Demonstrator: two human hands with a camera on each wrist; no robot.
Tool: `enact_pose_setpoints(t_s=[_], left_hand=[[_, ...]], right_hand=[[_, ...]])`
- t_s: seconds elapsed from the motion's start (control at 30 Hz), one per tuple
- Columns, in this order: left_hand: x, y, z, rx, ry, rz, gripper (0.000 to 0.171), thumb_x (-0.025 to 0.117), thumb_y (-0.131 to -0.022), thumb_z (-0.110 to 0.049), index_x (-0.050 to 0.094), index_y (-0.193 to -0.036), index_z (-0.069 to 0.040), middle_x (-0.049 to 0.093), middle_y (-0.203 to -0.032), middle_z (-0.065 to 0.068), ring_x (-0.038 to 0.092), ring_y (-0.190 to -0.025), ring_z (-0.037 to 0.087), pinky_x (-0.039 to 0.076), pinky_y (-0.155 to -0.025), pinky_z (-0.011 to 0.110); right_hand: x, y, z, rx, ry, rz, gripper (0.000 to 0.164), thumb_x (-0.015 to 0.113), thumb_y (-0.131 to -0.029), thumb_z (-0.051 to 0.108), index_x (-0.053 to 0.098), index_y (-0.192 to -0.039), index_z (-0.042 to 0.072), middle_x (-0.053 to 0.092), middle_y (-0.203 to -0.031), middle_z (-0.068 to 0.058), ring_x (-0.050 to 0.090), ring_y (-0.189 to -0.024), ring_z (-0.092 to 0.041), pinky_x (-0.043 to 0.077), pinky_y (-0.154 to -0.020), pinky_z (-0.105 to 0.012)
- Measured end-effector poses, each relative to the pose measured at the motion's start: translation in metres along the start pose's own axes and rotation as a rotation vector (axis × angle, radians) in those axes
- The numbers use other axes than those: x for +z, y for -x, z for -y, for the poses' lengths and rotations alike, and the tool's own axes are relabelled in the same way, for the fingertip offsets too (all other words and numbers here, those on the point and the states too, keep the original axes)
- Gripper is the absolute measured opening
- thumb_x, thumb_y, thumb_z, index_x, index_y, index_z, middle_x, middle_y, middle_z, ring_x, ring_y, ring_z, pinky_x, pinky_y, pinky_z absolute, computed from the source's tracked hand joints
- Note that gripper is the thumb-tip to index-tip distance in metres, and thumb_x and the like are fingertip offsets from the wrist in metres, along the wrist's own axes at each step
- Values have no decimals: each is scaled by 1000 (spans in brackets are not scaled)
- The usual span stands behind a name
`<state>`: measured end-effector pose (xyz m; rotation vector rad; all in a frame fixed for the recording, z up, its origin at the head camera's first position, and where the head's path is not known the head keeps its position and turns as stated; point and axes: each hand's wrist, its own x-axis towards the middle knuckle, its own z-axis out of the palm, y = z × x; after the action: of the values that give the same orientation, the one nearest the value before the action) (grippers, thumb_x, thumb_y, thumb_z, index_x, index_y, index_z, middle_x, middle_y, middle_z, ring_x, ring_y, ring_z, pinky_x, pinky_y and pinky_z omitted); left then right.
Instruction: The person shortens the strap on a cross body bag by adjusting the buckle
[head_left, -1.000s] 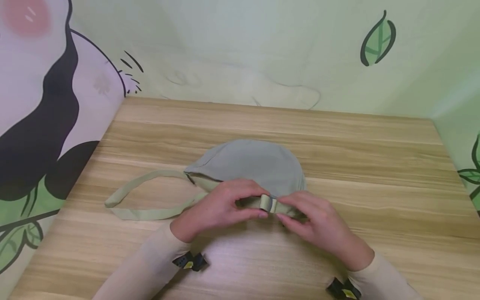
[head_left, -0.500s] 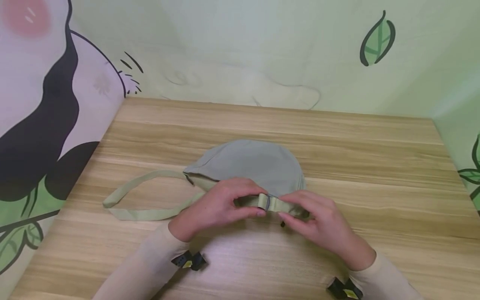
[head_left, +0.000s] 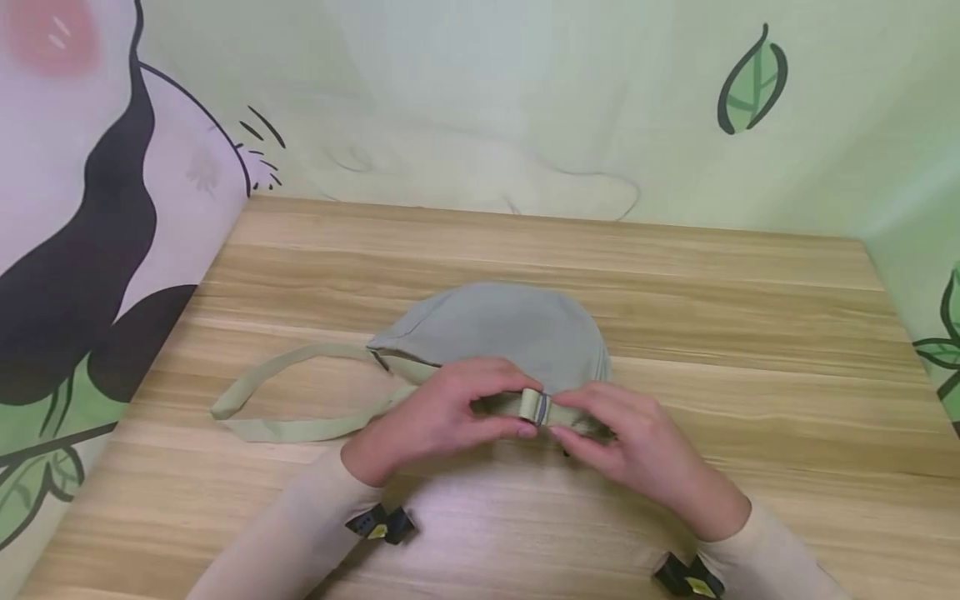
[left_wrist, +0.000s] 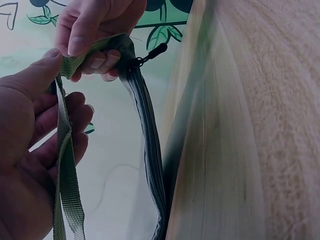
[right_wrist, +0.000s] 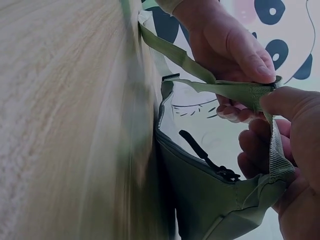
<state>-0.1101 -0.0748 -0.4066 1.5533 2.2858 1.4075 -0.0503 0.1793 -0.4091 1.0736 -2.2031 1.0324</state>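
A grey-green sling bag (head_left: 502,325) lies on the wooden table, its pale green webbing strap (head_left: 300,429) looped out to the left. At the bag's near side, my left hand (head_left: 450,408) pinches the strap between thumb and fingers, just left of a dark slider buckle (head_left: 542,409). From the other side my right hand (head_left: 645,442) pinches the strap close to that buckle. A short fold of webbing stands up at the slider. The wrist views show the bag's zipper (left_wrist: 150,135) with a black zipper pull (right_wrist: 195,146) hanging near the hands.
The wooden table (head_left: 712,333) spreads around the bag on all sides. Behind it rises a pale green wall (head_left: 465,100) with a printed leaf, and a panda print covers the left wall. Both wrists carry small black camera mounts (head_left: 381,523).
Between the fingertips, the slider buckle and webbing fold tilt and shift slightly, first left, then back right. My right hand's fingertips come a little closer to the buckle. The bag stays in place.
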Motion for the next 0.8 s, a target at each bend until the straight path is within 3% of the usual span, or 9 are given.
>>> enact_pose_setpoints(t_s=[0.27,0.57,0.8], left_hand=[[1,-1,-2,45,-55,-5,37,90,-89,-19,77,-123,-11,80,-114,-1,72,-103,9,59,-94,25],[0,0,-4,-12,-75,4,39,92,-87,-18,77,-122,-10,78,-113,-2,70,-101,7,59,-91,22],[-2,1,-4,-13,-103,20,42,91,-87,-21,76,-125,-11,78,-116,-2,70,-104,8,59,-94,23]], right_hand=[[0,-3,2,22,-13,1,35,63,-110,36,77,-110,4,81,-96,-6,76,-82,-20,64,-77,-25],[1,-4,4,45,-15,-20,39,64,-108,38,79,-112,2,83,-100,-10,80,-85,-24,63,-87,-19],[4,-5,3,22,-41,-31,40,64,-109,35,78,-117,-1,83,-104,-13,81,-87,-27,63,-89,-20]])
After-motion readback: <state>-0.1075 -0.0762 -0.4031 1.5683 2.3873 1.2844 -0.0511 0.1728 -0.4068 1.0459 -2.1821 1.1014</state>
